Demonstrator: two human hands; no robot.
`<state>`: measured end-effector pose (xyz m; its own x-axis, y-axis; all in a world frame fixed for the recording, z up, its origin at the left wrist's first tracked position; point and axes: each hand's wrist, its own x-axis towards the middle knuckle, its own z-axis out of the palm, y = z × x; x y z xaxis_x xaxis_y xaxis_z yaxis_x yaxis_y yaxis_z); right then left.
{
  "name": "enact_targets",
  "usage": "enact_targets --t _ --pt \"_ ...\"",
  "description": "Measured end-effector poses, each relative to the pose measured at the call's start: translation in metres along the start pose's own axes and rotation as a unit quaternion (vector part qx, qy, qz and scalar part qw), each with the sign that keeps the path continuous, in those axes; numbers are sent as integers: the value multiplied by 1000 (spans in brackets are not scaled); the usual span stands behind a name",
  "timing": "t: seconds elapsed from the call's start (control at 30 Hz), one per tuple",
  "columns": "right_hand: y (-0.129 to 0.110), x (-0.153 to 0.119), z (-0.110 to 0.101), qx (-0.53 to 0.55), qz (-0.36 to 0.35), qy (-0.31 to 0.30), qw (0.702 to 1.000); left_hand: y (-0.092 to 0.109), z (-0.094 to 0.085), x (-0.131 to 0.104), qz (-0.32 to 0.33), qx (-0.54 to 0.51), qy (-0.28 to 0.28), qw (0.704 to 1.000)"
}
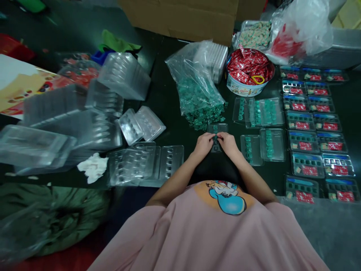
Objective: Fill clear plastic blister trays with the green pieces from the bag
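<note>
At the table's near edge, my left hand (pixel 205 143) and my right hand (pixel 228 144) meet with pinched fingertips over a clear plastic blister tray (pixel 217 128). Between the fingertips is a small green plastic piece (pixel 216 137), partly covered by them. One green piece shows in the tray's far end; the fingers hide part of its row of pockets. Just beyond lies a heap of loose green pieces (pixel 201 114), spilling from a clear plastic bag (pixel 194 71). To the right of my right hand are trays filled with rows of green pieces (pixel 270 145).
Clear trays (pixel 172 162) and tall tray stacks (pixel 124 75) stand on the left, near a crumpled white tissue (pixel 93 167). A round tin (pixel 245 89) of red packets is at the back right. Filled trays (pixel 307 165) line the right side. A cardboard box (pixel 186 19) stands behind.
</note>
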<state>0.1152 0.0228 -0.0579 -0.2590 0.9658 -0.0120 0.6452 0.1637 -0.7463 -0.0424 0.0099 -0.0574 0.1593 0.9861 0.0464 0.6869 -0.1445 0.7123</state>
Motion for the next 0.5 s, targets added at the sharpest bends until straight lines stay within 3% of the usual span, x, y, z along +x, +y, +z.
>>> enact_targets --t 0.23,0.37,0.5 --pt "4 3 -3 -9 -2 -12 1000 1 -1 2 -24 -12 -1 1000" --pt "9 12 -22 -10 5 27 1000 -2 -2 8 20 0 -35 999" --pt "13 31 -43 -60 10 68 996 -1 -3 14 21 41 -63 997"
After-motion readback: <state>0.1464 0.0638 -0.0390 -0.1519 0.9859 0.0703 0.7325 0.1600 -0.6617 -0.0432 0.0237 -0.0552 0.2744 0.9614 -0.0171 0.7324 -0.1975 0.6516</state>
